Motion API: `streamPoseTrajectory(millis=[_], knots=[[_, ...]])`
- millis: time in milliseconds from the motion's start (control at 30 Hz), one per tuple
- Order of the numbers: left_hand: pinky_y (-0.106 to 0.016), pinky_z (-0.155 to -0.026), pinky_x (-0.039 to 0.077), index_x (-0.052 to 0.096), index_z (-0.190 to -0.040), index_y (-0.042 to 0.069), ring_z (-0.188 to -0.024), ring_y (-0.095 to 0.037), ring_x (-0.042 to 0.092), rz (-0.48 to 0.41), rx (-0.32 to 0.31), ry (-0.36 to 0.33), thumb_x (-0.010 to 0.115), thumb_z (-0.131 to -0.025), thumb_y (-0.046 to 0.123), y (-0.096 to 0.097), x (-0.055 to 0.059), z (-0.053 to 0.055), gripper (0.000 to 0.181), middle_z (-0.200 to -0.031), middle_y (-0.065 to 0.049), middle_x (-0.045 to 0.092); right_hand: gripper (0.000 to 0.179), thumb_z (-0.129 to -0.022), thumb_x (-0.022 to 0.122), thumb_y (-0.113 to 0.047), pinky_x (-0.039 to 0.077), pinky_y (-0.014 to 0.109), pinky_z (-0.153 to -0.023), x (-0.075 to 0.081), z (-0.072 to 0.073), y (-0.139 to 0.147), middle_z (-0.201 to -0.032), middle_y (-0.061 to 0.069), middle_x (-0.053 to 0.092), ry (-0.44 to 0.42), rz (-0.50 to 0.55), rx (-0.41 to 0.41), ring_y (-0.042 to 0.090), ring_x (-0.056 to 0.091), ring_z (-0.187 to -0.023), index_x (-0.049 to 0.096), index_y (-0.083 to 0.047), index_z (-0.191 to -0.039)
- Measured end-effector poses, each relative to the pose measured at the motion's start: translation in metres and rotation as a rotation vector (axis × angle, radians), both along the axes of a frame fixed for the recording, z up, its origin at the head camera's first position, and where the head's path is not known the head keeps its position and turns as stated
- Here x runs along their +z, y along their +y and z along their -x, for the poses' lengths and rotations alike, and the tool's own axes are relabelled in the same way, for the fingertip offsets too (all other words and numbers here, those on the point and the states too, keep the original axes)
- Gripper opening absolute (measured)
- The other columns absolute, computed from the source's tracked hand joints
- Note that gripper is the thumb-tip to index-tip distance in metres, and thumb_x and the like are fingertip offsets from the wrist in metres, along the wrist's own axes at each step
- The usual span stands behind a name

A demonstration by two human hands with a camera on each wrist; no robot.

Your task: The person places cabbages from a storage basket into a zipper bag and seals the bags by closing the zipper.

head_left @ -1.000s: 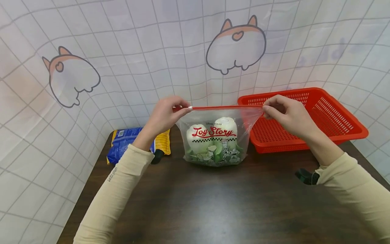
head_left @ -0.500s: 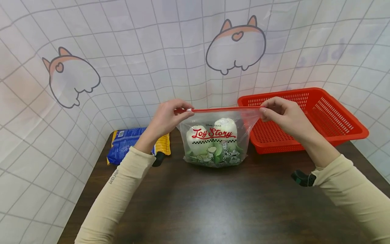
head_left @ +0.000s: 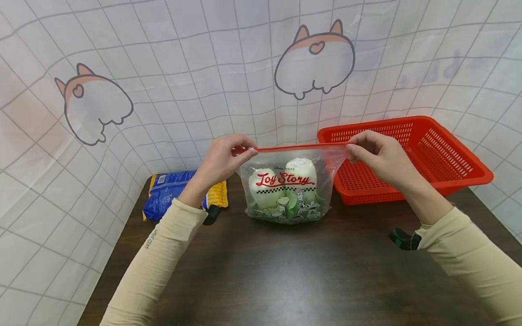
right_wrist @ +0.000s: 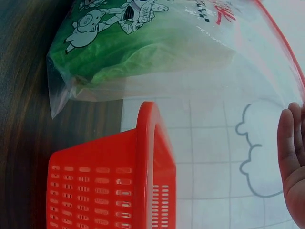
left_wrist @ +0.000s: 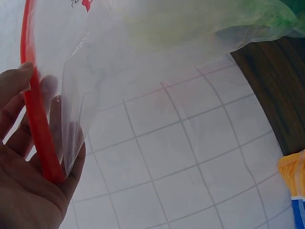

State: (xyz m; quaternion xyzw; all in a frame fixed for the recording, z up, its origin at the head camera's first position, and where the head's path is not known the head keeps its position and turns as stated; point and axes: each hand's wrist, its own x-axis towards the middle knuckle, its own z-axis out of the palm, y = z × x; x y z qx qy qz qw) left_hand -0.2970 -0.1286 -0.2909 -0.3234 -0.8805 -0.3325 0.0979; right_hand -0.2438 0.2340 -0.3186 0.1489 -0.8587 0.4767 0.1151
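Note:
A clear zip bag [head_left: 291, 192] printed with "Toy Story" stands upright on the dark table, its red zip strip [head_left: 302, 146] stretched level along the top. Inside are two pale, rounded vegetables [head_left: 301, 167] with green leafy parts. My left hand [head_left: 222, 156] pinches the strip's left end at a small white slider [head_left: 252, 148]. At the opposite end, my right hand [head_left: 381, 151] pinches the top corner between thumb and fingers. The left wrist view has the thumb over the red strip [left_wrist: 40, 129], with the other fingers behind the clear film. Only part of the right hand [right_wrist: 293, 157] shows in the right wrist view.
A red slotted basket [head_left: 408, 167] stands behind and right of the bag, close to its right side. Blue and yellow packets [head_left: 167, 194] lie on the left, partly behind the left forearm. A white grid-patterned curtain [head_left: 195, 81] hangs close behind everything.
Both hands have sunk slightly with the red strip. The right hand has shifted a little to the left. The bag's base stays in place, and the white slider remains at the left end.

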Motion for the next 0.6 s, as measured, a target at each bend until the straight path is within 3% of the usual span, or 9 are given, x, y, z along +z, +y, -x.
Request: streamPoseTrajectory(millis=[200,433,600], knots=[[-0.032,-0.080,0.052,0.073,-0.099,0.011,-0.089,-0.015,0.060,0.001,-0.011,0.016,0.067,-0.094,0.019,-0.005,-0.002,-0.003,0.011,-0.098,-0.001,0.069,0.021,-0.096,0.065,-0.025,0.050,0.013,-0.075,-0.001,-0.003,-0.002,-0.091,0.007,0.068,0.047,-0.045,-0.037,0.015,0.064,-0.081,0.065,-0.010,-0.110],[-0.036,-0.084,0.053,0.072,-0.101,0.010,-0.091,-0.018,0.062,-0.008,0.001,-0.019,0.065,-0.095,0.018,-0.015,-0.004,-0.009,0.013,-0.100,-0.003,0.069,0.018,-0.095,0.065,-0.025,0.050,0.012,-0.072,-0.002,-0.008,-0.002,-0.088,0.005,0.068,0.100,-0.059,-0.065,0.012,0.064,-0.078,0.066,-0.011,-0.107],[-0.035,-0.078,0.053,0.072,-0.102,0.009,-0.086,-0.017,0.062,-0.024,0.018,-0.010,0.065,-0.095,0.018,-0.026,-0.005,-0.011,0.014,-0.100,-0.003,0.069,0.019,-0.095,0.065,-0.025,0.049,0.012,-0.071,-0.003,-0.008,-0.001,-0.087,0.005,0.068,0.100,-0.065,-0.073,0.010,0.063,-0.077,0.066,-0.010,-0.107]])
